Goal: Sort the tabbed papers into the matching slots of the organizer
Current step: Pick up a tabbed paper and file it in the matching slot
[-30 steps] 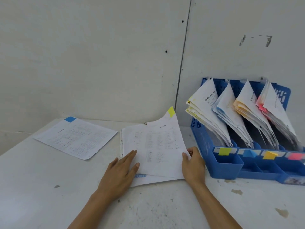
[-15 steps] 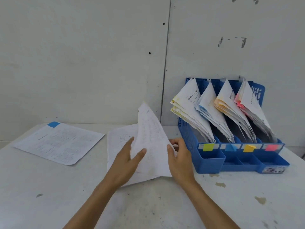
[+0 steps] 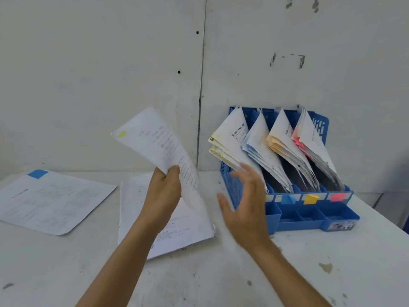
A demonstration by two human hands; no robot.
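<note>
Fingers (image 3: pixel 173 173) of left hand (image 3: pixel 163 196) now pinch yellow-tabbed sheet (image 3: pixel 155 142), lifted off pile (image 3: pixel 135 196); right hand (image 3: pixel 245 204) has let go, spread wide beside organizer (image 3: pixel 309 220); yellow slot (image 3: pixel 229 178) likely next.

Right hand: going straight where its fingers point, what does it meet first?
The right hand would probably meet the yellow-tabbed papers in the leftmost slot of the organizer; depth is unclear.

The white table (image 3: pixel 221 282) bears an organizer (image 3: pixel 306 220), a blue-tabbed sheet (image 3: pixel 51 202) and, seemingly, stacked papers (image 3: pixel 131 207).
</note>
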